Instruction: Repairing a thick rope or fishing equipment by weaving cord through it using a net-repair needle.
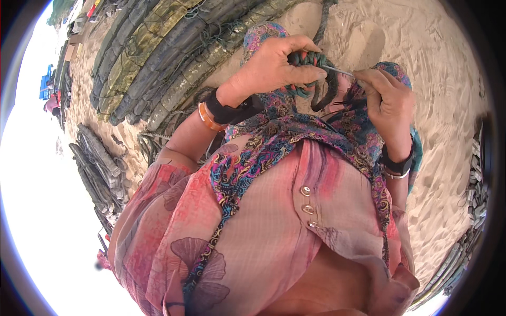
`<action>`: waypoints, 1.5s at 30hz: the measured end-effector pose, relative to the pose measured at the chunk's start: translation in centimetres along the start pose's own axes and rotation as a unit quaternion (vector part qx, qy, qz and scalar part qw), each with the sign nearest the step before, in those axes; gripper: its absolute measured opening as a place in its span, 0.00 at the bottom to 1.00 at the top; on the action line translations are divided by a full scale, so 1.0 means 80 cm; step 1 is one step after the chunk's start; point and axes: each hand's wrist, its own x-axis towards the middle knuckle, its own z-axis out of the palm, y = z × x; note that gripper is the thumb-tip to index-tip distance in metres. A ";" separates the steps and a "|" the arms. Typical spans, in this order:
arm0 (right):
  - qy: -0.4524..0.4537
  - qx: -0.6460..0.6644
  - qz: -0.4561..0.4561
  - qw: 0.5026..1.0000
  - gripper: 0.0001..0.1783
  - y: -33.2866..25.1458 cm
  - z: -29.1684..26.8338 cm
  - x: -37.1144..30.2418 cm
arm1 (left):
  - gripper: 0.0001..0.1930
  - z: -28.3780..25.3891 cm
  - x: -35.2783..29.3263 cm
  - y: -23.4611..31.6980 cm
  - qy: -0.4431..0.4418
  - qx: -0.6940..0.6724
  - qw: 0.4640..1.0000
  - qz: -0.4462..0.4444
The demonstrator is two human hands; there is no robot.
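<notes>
My left hand (270,64) is closed round a thick dark rope (307,59) wound with green and orange strands, thumb and fingers on either side of it. From this bundle a thin grey rod (338,70), like a needle or spike, sticks out to the right. The rod's other end is pinched between the thumb and fingers of my right hand (383,94). A dark rope loop (331,92) hangs just below the bundle, between my knees. Whether the rod passes through the rope or only touches it, I cannot tell.
Long dark floats or poles (174,52), tied with rope, lie on the sand to the far left. A smaller stack (97,163) lies further left. More long pieces (477,179) line the right edge. Patterned cloth (274,137) covers my lap. A blue object (46,83) stands far left.
</notes>
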 end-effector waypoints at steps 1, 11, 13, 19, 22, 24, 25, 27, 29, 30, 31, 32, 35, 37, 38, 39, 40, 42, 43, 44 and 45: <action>-0.009 -0.033 -0.026 0.999 0.15 0.000 0.001 0.001 | 0.15 -0.001 0.001 -0.006 -0.019 -0.012 1.000 -0.021; -0.092 0.411 0.143 0.896 0.06 0.030 0.036 0.002 | 0.11 -0.022 0.012 0.006 -0.111 -0.139 0.982 -0.056; -0.063 0.457 0.146 0.875 0.06 0.029 0.043 0.003 | 0.13 -0.021 0.015 0.022 -0.096 -0.130 0.986 -0.047; -0.018 0.724 0.168 0.669 0.06 0.025 0.083 0.017 | 0.19 0.006 0.030 0.001 0.057 -0.148 0.984 0.082; -0.023 0.812 0.224 0.539 0.06 0.019 0.102 0.016 | 0.19 0.018 0.037 -0.016 0.137 -0.222 0.959 0.111; -0.019 0.820 0.225 0.525 0.05 0.023 0.110 0.016 | 0.18 0.022 0.036 -0.016 0.152 -0.204 0.961 0.112; -0.016 0.829 0.228 0.511 0.05 0.025 0.112 0.017 | 0.18 0.024 0.035 -0.017 0.166 -0.188 0.962 0.110; -0.029 0.812 0.241 0.531 0.05 0.026 0.102 0.021 | 0.16 0.027 0.029 -0.017 0.159 -0.236 0.953 0.106; -0.040 0.792 0.255 0.553 0.05 0.034 0.079 0.023 | 0.15 0.030 0.026 -0.020 0.150 -0.287 0.941 0.101; -0.042 0.640 0.247 0.726 0.04 0.041 0.062 0.022 | 0.14 0.028 0.020 -0.024 0.124 -0.248 0.957 0.092; -0.041 0.454 0.224 0.861 0.04 0.048 0.047 0.022 | 0.14 0.025 0.015 -0.027 0.096 -0.209 0.970 0.082; -0.047 0.456 0.226 0.860 0.04 0.053 0.036 0.020 | 0.15 0.016 0.009 -0.022 0.090 -0.059 0.993 0.053; -0.039 0.196 0.040 0.979 0.05 0.054 0.013 0.014 | 0.15 0.023 0.005 -0.016 0.049 -0.043 0.998 0.019; -0.013 0.162 0.039 0.986 0.04 0.046 0.009 0.008 | 0.16 0.021 0.005 -0.011 0.058 -0.020 0.998 0.002; -0.011 0.159 0.043 0.986 0.04 0.052 0.006 0.002 | 0.16 0.016 0.006 -0.003 0.061 -0.056 0.996 -0.028; -0.024 0.309 0.170 0.935 0.05 0.062 0.002 -0.008 | 0.16 0.014 0.007 0.002 0.064 -0.091 0.992 -0.057; -0.034 0.447 0.289 0.846 0.05 0.068 -0.001 -0.014 | 0.17 0.015 0.008 -0.006 0.106 -0.140 0.984 -0.009; 0.001 0.410 0.278 0.869 0.05 0.064 -0.004 -0.025 | 0.17 0.014 0.006 -0.004 0.104 -0.093 0.990 0.013; 0.038 0.370 0.267 0.889 0.05 0.062 -0.005 -0.028 | 0.17 0.014 0.005 -0.003 0.099 -0.047 0.993 0.035; 0.037 0.371 0.269 0.888 0.05 0.053 -0.005 -0.029 | 0.18 0.015 0.004 -0.008 0.091 -0.047 0.994 0.040; 0.056 0.285 0.163 0.943 0.05 0.042 -0.006 -0.020 | 0.18 0.015 0.003 -0.008 0.091 -0.045 0.994 0.039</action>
